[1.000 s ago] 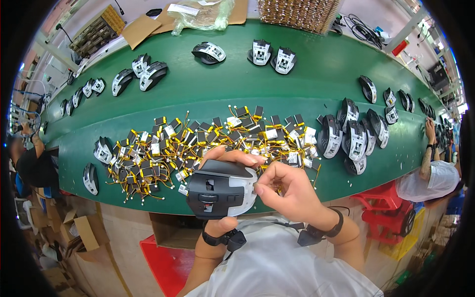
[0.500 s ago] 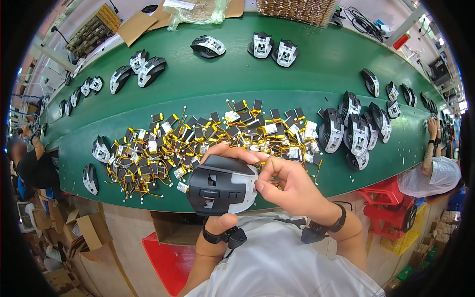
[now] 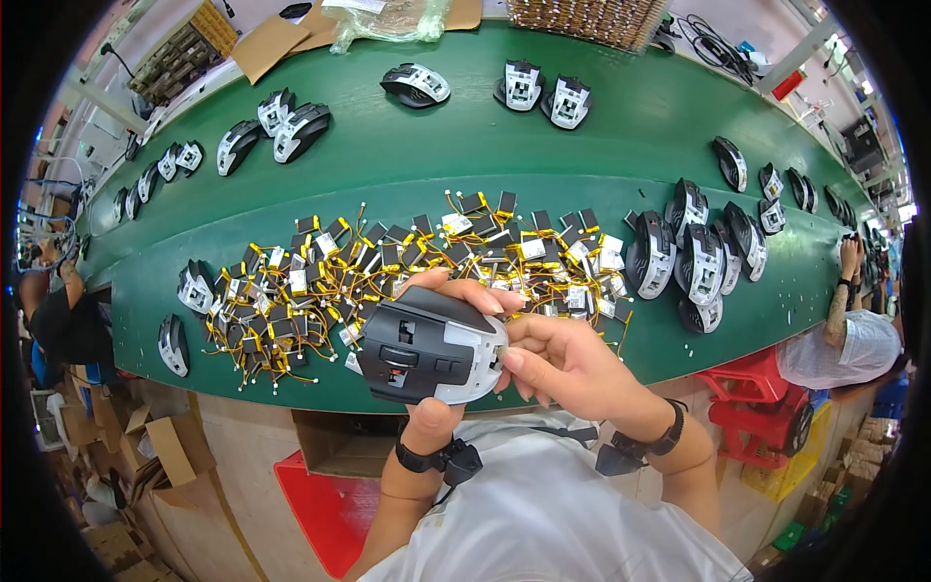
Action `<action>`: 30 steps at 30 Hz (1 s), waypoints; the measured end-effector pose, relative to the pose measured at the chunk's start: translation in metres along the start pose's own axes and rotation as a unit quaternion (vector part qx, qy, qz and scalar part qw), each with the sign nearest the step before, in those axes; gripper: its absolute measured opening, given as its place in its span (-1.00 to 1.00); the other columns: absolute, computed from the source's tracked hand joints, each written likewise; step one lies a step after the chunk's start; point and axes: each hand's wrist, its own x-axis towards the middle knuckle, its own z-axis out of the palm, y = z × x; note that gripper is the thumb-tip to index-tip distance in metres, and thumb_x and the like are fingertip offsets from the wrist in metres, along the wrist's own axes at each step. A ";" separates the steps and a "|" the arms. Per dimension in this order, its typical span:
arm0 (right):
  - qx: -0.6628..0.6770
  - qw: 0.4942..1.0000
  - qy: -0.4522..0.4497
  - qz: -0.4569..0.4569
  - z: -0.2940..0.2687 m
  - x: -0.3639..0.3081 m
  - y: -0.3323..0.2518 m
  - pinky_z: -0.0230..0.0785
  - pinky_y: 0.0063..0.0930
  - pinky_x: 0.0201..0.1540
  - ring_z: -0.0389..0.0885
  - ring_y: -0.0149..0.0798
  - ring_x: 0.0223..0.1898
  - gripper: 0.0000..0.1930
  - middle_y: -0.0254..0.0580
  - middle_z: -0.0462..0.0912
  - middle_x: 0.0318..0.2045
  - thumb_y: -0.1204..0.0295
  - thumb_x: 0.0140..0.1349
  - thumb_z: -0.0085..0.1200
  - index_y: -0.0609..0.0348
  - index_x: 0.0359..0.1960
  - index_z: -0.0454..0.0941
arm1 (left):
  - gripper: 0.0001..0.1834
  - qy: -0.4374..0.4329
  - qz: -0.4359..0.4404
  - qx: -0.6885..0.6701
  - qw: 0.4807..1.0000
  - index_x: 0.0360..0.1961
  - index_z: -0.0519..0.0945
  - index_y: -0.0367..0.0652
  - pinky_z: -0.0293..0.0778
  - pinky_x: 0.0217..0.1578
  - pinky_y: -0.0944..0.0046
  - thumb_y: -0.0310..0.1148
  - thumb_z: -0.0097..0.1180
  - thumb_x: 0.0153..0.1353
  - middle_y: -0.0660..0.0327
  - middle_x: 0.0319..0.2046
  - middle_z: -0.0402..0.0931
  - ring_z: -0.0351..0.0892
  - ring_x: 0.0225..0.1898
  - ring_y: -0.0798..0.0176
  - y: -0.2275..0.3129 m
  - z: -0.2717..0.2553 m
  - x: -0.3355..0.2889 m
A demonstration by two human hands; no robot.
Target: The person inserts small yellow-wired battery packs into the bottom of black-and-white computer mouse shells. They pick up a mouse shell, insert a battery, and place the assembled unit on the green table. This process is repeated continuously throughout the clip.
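Observation:
Over the near edge of the green bench I hold a black and white computer mouse. My left hand is closed round it, fingers over the far side and thumb at the near side. The mouse is tilted, showing its scroll wheel and cut-out openings. My right hand is at the white end, thumb and fingers pinched against it. Whatever is between those fingertips is hidden. Just beyond the mouse lies a heap of small flat batteries, black, silver and yellow, with thin wires and white connectors.
Several mice cluster at the right of the heap. More mice stand along the far bench. A woven basket and clear plastic wrap lie at the back. Another person works at the right, beside red stools.
The mouse has shifted slightly left and tilted in my left hand. My right thumb and fingers have moved a little at its white end, staying against it.

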 end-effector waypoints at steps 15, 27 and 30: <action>0.002 0.999 -0.014 0.040 -0.003 0.012 0.007 0.35 -0.60 -0.41 0.49 -0.52 -0.47 -0.78 -0.30 0.61 -0.42 0.35 0.39 -0.01 0.29 -0.16 0.48 | 0.06 -0.018 -0.020 -0.058 0.998 0.30 0.15 -0.20 0.48 0.02 -0.04 0.27 0.28 -0.05 0.03 -0.09 0.43 0.53 -0.02 -0.05 -0.012 -0.012 0.002; 0.146 0.931 0.161 -0.294 0.006 0.012 0.020 0.45 -0.50 -0.07 0.59 -0.39 -0.17 -0.70 -0.17 0.63 -0.15 0.60 0.27 0.14 0.34 0.03 0.44 | 0.06 -0.013 -0.062 -0.135 0.989 0.32 0.12 -0.22 0.50 0.00 0.01 0.32 0.17 0.01 0.01 -0.08 0.43 0.55 -0.07 0.02 -0.010 -0.014 0.003; 0.248 0.921 0.109 -0.280 0.011 0.015 0.027 0.39 -0.57 -0.20 0.57 -0.43 -0.22 -0.70 -0.19 0.63 -0.17 0.51 0.34 0.07 0.34 0.07 0.45 | 0.02 0.008 -0.048 -0.094 0.994 0.31 0.16 -0.26 0.50 -0.05 0.04 0.33 0.08 0.08 -0.01 -0.11 0.44 0.54 -0.10 0.02 -0.008 -0.010 0.005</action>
